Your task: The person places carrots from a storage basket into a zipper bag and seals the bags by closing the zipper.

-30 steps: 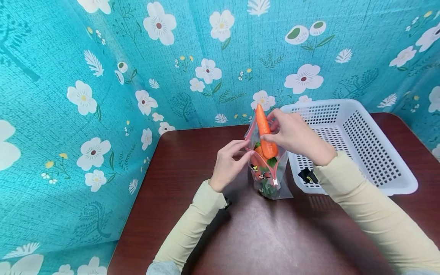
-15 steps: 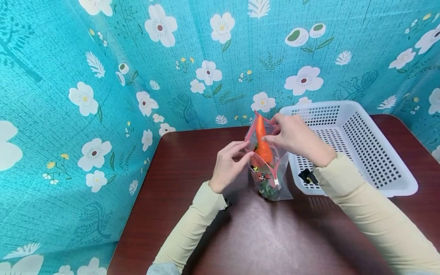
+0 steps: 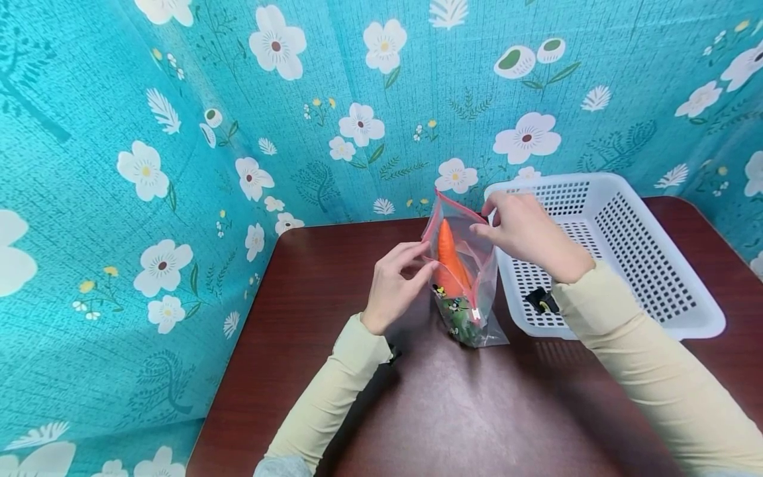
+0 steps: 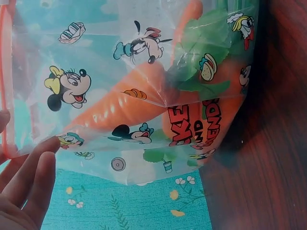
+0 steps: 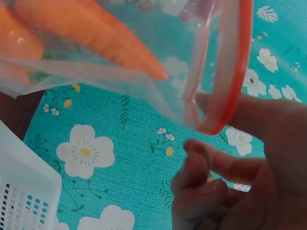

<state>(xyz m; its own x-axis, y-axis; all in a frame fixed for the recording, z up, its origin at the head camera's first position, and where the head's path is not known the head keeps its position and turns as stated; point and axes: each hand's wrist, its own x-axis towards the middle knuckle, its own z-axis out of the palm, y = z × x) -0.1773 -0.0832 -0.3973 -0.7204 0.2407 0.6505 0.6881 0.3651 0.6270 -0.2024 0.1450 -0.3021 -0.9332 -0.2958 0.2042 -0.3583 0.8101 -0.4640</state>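
Note:
A clear zip bag (image 3: 485, 271) with a pink rim and cartoon prints stands on the table, its mouth spread. Inside leans a carrot (image 3: 451, 258), tip up, above green leaves (image 4: 204, 52) and other orange pieces. My left hand (image 3: 396, 285) pinches the bag's left rim between thumb and fingers. At the bag's right rim is my right hand (image 3: 527, 232), thumb and fingers apart, holding nothing. In the right wrist view the right thumb (image 5: 240, 112) lies against the red-looking rim, while the other fingers are loosely bent below it.
A white perforated basket (image 3: 694, 311) stands just right of the bag, partly under my right forearm. A small black thing (image 3: 541, 300) shows beside the right cuff. Behind the dark brown table (image 3: 334, 265) hangs a turquoise flowered cloth (image 3: 334, 86).
The carrot has gone down into the bag and my right hand has let go of it, moving slightly right to the rim. The left hand stays at the left rim.

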